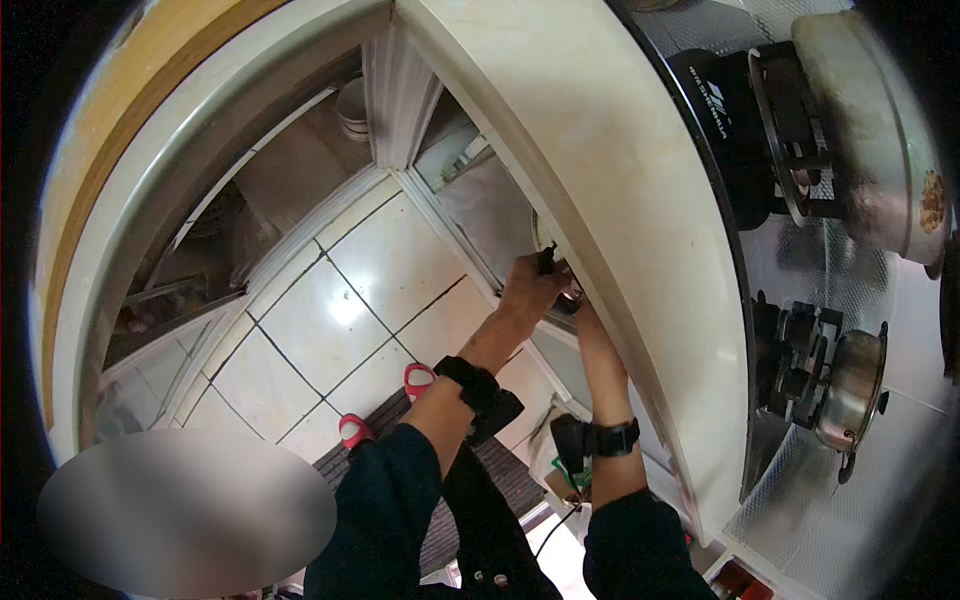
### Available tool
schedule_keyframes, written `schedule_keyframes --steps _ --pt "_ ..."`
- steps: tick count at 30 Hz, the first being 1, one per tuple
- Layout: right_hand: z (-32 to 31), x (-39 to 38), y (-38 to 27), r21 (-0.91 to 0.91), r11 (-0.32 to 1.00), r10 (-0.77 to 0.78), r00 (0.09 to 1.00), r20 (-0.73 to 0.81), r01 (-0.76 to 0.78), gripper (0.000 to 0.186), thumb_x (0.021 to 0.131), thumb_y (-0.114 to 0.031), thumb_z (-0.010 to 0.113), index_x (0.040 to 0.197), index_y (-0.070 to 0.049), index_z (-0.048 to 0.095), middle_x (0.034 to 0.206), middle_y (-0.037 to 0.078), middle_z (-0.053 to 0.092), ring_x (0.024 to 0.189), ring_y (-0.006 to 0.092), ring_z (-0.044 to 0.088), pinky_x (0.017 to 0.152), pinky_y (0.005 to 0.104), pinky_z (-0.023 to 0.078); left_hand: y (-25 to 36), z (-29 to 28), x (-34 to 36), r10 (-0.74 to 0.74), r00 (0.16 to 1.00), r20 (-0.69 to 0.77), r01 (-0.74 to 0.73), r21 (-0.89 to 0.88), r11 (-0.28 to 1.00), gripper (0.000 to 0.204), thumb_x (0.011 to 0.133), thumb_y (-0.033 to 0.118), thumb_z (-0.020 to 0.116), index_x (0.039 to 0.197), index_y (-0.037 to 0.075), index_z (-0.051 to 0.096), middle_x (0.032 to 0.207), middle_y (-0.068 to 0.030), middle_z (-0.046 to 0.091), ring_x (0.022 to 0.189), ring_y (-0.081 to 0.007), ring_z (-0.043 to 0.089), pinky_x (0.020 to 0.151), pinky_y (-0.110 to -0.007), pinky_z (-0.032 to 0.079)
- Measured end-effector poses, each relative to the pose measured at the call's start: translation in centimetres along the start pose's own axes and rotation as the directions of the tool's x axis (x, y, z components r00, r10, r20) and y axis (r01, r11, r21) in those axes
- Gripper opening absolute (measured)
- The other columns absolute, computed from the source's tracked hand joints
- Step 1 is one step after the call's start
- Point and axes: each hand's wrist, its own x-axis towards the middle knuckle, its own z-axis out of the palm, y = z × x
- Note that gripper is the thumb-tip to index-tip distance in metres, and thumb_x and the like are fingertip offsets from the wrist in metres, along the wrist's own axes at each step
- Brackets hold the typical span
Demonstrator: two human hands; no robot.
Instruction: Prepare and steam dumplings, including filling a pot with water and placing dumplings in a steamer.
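A pale, glossy worktop (620, 180) is curving down the right of the room, and a cream tiled floor (345, 340) is spreading below it, reflecting a bright light. Cabinets (385, 95) are bordering the floor, and a dark ribbed mat (500, 470) is lying underfoot. At the far right, a black stove (720, 150) is standing beside a large dulled pot (875, 130) and a smaller steel pot (850, 385). Red slippers (357, 430) are showing by the mat. The left hand (530, 288) is gripping a small black item (546, 261) near the worktop's edge; the right hand (584, 316) is hiding partly beneath that edge, its grip impossible to tell. White lettering (701, 100) is marking the stove.
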Motion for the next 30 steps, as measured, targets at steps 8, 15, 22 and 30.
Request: schedule_keyframes --steps 8,15,22,30 --pt "1.6 2.0 3.7 -0.124 0.992 0.010 0.998 -0.055 -0.017 0.035 0.086 -0.018 0.056 0.115 0.001 0.054 0.111 0.022 0.057 0.104 0.0362 0.054 0.092 0.0427 0.041 2.6 0.9 -1.6 -0.021 1.000 -0.008 0.019 -0.144 0.989 0.005 0.075 -0.002 0.058 0.073 -0.002 0.053 0.065 -0.0032 0.053 0.059 -0.0119 0.048 0.056 -0.027 0.039" --pt "2.4 1.5 4.0 -0.140 0.990 0.030 0.999 -0.038 -0.035 0.039 0.085 -0.018 0.057 0.119 0.001 0.052 0.115 0.024 0.055 0.109 0.0377 0.051 0.095 0.0435 0.038 4.3 -2.3 -2.4 0.010 1.000 -0.001 -0.010 0.064 0.998 0.005 0.072 -0.001 0.059 0.071 -0.002 0.055 0.064 -0.0054 0.055 0.058 -0.0141 0.051 0.056 -0.027 0.039" --pt "3.0 0.9 4.0 -0.138 0.988 0.064 0.998 0.003 -0.063 0.043 0.085 -0.018 0.058 0.123 0.001 0.050 0.120 0.025 0.052 0.114 0.0393 0.048 0.098 0.0442 0.035 6.7 -7.1 -6.2 -0.104 0.995 0.005 0.103 0.102 0.989 0.017 0.074 -0.007 0.057 0.090 -0.007 0.057 0.079 -0.0099 0.061 0.072 -0.0190 0.060 0.069 -0.030 0.049" --pt "2.9 1.7 -1.3 -0.292 0.892 0.436 0.828 0.353 -0.345 0.068 0.080 -0.015 0.061 0.138 -0.002 0.028 0.140 0.025 0.030 0.130 0.0400 0.027 0.109 0.0426 0.021 8.0 -10.5 -11.6 -0.193 0.981 0.007 0.192 -0.124 0.973 0.016 0.070 -0.013 0.053 0.080 -0.002 0.048 0.080 -0.0097 0.056 0.077 -0.0221 0.062 0.075 -0.034 0.055"
